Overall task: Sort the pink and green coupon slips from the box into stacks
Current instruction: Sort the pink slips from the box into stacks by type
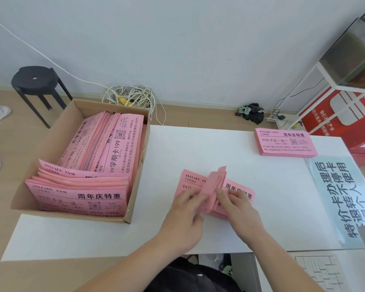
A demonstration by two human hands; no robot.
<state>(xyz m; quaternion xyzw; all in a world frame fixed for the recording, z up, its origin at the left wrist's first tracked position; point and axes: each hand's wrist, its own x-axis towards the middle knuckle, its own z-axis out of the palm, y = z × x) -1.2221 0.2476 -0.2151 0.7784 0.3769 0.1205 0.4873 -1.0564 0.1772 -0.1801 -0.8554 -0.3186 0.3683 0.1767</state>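
Note:
A cardboard box (57, 131) on the table's left holds several bundles of pink coupon slips (105, 148). In the middle of the white table (93, 234) lies a small pile of pink slips (193, 182), with a bunch of them standing on edge across it (216, 186). My left hand (185, 211) holds the pile's left side. My right hand (238, 205) grips the upright bunch from the right. A neat pink stack (284, 142) sits at the table's far right. No green slips show.
A laminated sign with large black characters (341, 197) lies at the right edge. A black stool (36, 85) and a tangle of white cable (131, 98) are on the floor behind the box. A white rack (325, 81) and a red carton (346, 114) stand at the right.

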